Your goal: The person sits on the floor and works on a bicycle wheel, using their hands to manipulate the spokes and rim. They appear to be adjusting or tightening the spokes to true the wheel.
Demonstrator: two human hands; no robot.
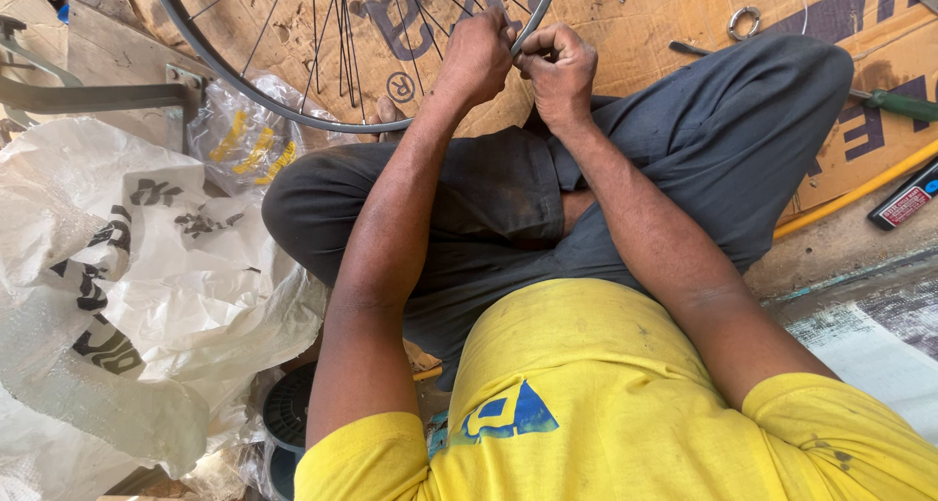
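A bicycle wheel rim (283,105) with thin metal spokes (337,32) stands on edge in front of my crossed legs. My left hand (476,56) grips the rim's near edge from the left. Right beside it, my right hand (559,71) is closed on the same stretch of rim, thumb and fingers pinched at the rim's edge. The two hands touch each other. Whatever small part sits under the fingers is hidden.
Flattened cardboard (674,22) covers the floor. A white woven sack (127,286) and a clear bag of yellow parts (244,144) lie at left. A metal ring (745,20), a green-handled tool (899,103), a yellow hose (860,190) and a dark round object (288,408) lie around.
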